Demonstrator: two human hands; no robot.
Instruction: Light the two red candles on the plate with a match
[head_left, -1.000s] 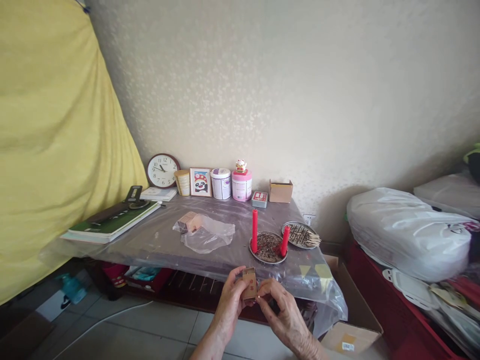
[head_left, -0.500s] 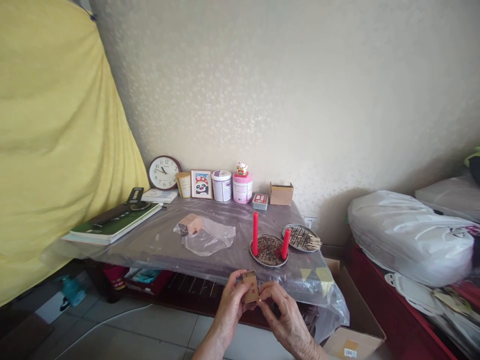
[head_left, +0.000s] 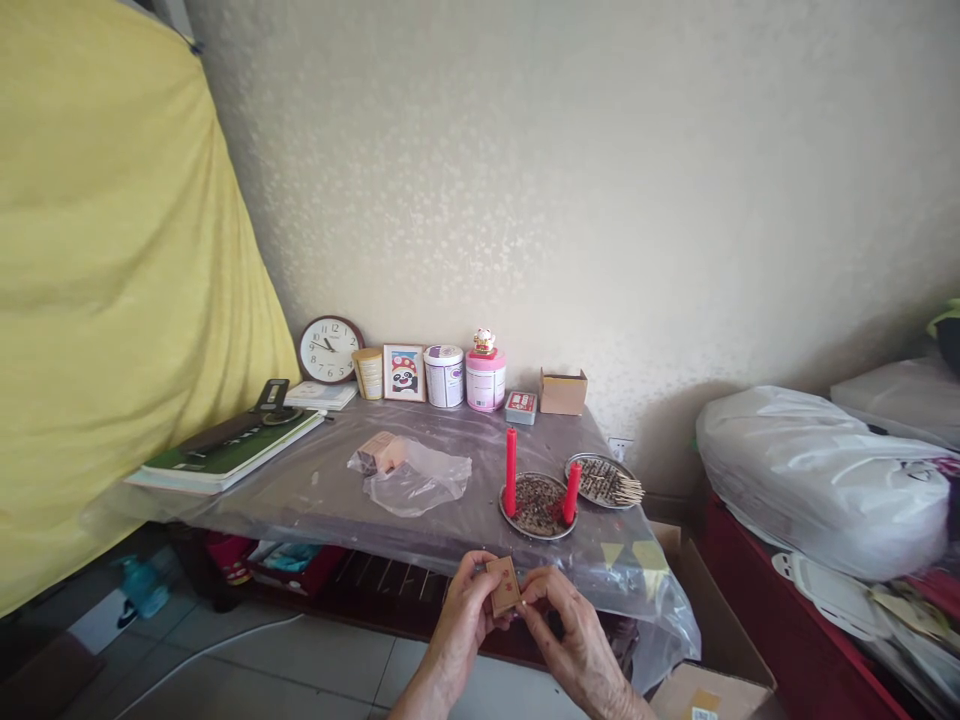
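Observation:
A small brown matchbox (head_left: 504,586) is gripped by my left hand (head_left: 463,620), fingers curled round its left side. My right hand (head_left: 574,630) is closed in a pinch at the box's right edge, touching it; what its fingertips hold is too small to make out. Both hands hover in front of the table's near edge (head_left: 420,545). Just beyond them two red candles, a tall one (head_left: 511,472) and a shorter one (head_left: 571,493), stand on a round metal plate (head_left: 537,506).
A second plate (head_left: 604,479) carries several sticks. A plastic bag with a wooden block (head_left: 409,472) lies mid-table. A clock (head_left: 329,350), tins, a picture and small boxes line the wall. Books (head_left: 225,450) lie left. A white bag (head_left: 817,478) sits right; a cardboard box (head_left: 701,690) is below.
The view has tipped up slightly, so the table sits lower in frame. The matchbox has tilted a little to the right between my hands, which stay together at the same spot.

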